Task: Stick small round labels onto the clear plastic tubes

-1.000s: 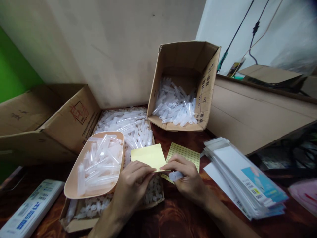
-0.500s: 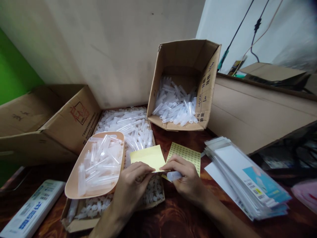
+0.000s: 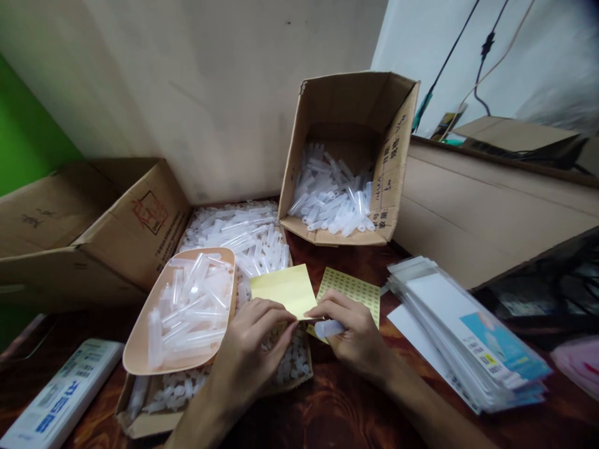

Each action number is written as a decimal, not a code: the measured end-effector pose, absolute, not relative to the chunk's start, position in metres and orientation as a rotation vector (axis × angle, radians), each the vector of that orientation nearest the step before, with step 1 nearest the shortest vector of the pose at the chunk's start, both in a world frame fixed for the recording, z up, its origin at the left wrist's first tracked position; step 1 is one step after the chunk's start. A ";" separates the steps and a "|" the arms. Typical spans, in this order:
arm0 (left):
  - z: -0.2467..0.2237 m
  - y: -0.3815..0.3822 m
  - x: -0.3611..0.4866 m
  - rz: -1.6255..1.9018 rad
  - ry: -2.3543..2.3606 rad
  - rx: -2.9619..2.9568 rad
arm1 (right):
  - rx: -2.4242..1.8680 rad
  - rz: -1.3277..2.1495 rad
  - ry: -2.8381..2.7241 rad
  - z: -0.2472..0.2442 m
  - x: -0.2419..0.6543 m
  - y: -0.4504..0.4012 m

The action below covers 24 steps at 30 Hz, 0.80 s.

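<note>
A plain yellow sticker sheet [image 3: 285, 288] is held up over the tubes, its near edge pinched between the thumb and fingers of my left hand [image 3: 253, 343]. My right hand [image 3: 353, 327] pinches the same sheet near its lower right corner. Tucked in the curled fingers of that hand is a translucent plastic tube [image 3: 328, 328], one end sticking out to the left. Behind my right hand, a second yellow sheet with rows of small round dots [image 3: 355, 289] lies on the table. What my left fingertips touch beneath the sheet is hidden.
An orange tray [image 3: 133, 355] of clear tubes rests on a shallow box of tubes and small white pieces [image 3: 154, 424]. A tilted carton [image 3: 397, 181] holds more tubes. Flat plastic packets [image 3: 468, 330] lie right, a long white box [image 3: 65, 393] left, an open carton [image 3: 126, 218] behind it.
The sheet has shifted slightly up and to the right, tilting a little. My left fingertips have moved slightly right along its edge; my right hand still holds the tube.
</note>
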<state>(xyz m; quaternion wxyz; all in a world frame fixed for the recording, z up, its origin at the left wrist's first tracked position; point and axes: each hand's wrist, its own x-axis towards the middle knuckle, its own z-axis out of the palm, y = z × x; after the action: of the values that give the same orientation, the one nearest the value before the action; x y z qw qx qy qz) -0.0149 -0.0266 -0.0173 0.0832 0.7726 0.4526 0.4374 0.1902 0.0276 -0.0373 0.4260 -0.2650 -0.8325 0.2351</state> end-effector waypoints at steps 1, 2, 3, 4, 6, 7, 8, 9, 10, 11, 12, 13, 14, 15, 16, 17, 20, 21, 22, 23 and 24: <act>-0.016 -0.026 -0.015 1.299 1.358 2.353 | -0.662 0.569 -2.090 -0.037 0.191 0.028; -0.016 -0.026 -0.016 1.281 1.362 2.410 | -0.660 0.546 -2.100 -0.037 0.191 0.028; -0.015 -0.026 -0.016 1.254 1.365 2.476 | -0.655 0.519 -2.114 -0.037 0.191 0.029; -0.015 -0.026 -0.017 1.221 1.371 2.545 | -0.649 0.491 -2.131 -0.037 0.192 0.029; -0.016 -0.027 -0.016 1.148 1.394 2.670 | -0.636 0.441 -2.170 -0.038 0.192 0.030; -0.017 -0.027 -0.016 1.114 1.411 2.719 | -0.632 0.422 -2.188 -0.038 0.192 0.030; -0.017 -0.028 -0.016 1.083 1.426 2.756 | -0.628 0.407 -2.205 -0.038 0.192 0.031; -0.018 -0.028 -0.015 1.057 1.437 2.782 | -0.627 0.395 -2.221 -0.038 0.192 0.031; -0.018 -0.029 -0.015 1.037 1.444 2.799 | -0.628 0.385 -2.234 -0.039 0.192 0.031; -0.019 -0.029 -0.015 1.021 1.447 2.810 | -0.629 0.376 -2.245 -0.039 0.192 0.030; -0.019 -0.029 -0.015 1.007 1.452 2.817 | -0.632 0.366 -2.253 -0.039 0.192 0.030; -0.019 -0.029 -0.015 0.996 1.457 2.821 | -0.634 0.357 -2.261 -0.039 0.192 0.030; -0.019 -0.029 -0.015 0.988 1.461 2.823 | -0.635 0.350 -2.267 -0.039 0.192 0.030; -0.019 -0.028 -0.015 0.983 1.464 2.821 | -0.636 0.348 -2.270 -0.039 0.192 0.030; -0.019 -0.028 -0.016 0.984 1.468 2.814 | -0.636 0.348 -2.273 -0.039 0.191 0.030; -0.019 -0.027 -0.016 0.991 1.472 2.802 | -0.637 0.351 -2.275 -0.038 0.191 0.029; -0.019 -0.026 -0.017 1.006 1.470 2.746 | -0.632 0.356 -2.282 -0.038 0.192 0.029; -0.020 -0.026 -0.017 1.012 1.463 2.734 | -0.630 0.351 -2.287 -0.038 0.192 0.029; -0.020 -0.026 -0.017 1.014 1.458 2.727 | -0.630 0.342 -2.290 -0.038 0.192 0.029; -0.020 -0.026 -0.018 1.018 1.457 2.725 | -0.630 0.333 -2.294 -0.038 0.193 0.029; -0.020 -0.026 -0.018 1.024 1.459 2.725 | -0.630 0.321 -2.299 -0.038 0.193 0.029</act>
<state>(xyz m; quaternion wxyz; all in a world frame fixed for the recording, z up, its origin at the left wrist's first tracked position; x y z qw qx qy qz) -0.0179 -0.0261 -0.0205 -0.0572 0.8354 0.4475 0.3140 0.1928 0.0292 -0.0375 0.3601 -0.2445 -0.8917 0.1246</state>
